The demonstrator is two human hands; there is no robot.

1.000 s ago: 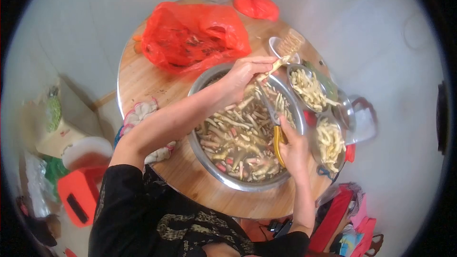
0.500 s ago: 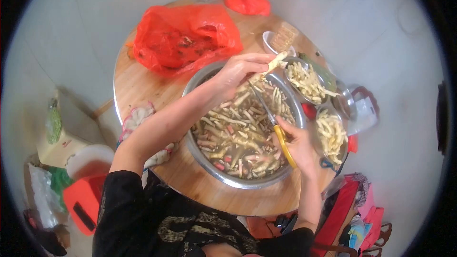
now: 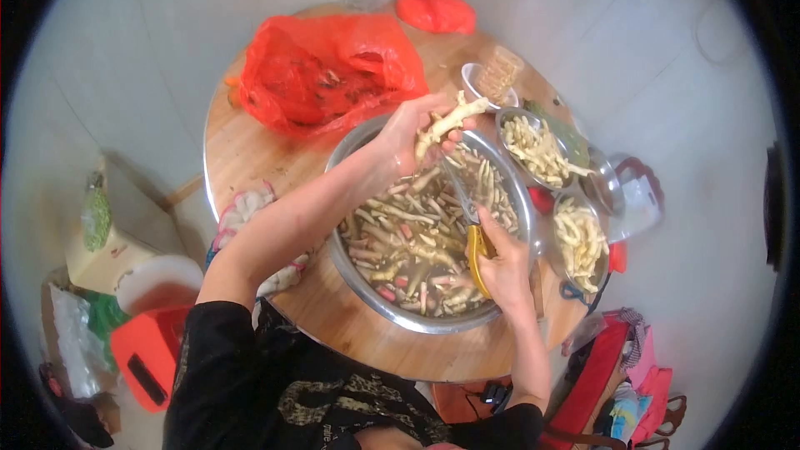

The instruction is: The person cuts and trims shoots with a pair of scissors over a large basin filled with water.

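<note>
A pale, knobbly root piece [image 3: 450,125] lies across the palm and fingers of my left hand [image 3: 415,135], above the upper part of a large metal basin [image 3: 392,314]. My right hand [image 3: 505,265] grips yellow-handled scissors [image 3: 477,254] at the basin's right side. Their blades point up and left, towards the root piece, and look close together. Many cut pieces [image 3: 408,237], pale with a few pink ones, sit in murky water in the basin. Two metal bowls of pale peeled pieces, an upper one [image 3: 537,148] and a lower one [image 3: 581,242], stand to the right.
An open red plastic bag [image 3: 333,75] with dark scraps lies on the round wooden table [image 3: 367,350], a smaller red bag [image 3: 436,8] behind it. A white bowl [image 3: 472,75] stands at the back right, white gloves [image 3: 243,210] at the left. A red bin [image 3: 150,350] is on the floor.
My left hand has turned so its palm shows, and the root piece now lies across it. The scissors have tilted more upright, and my right hand has shifted slightly left.
</note>
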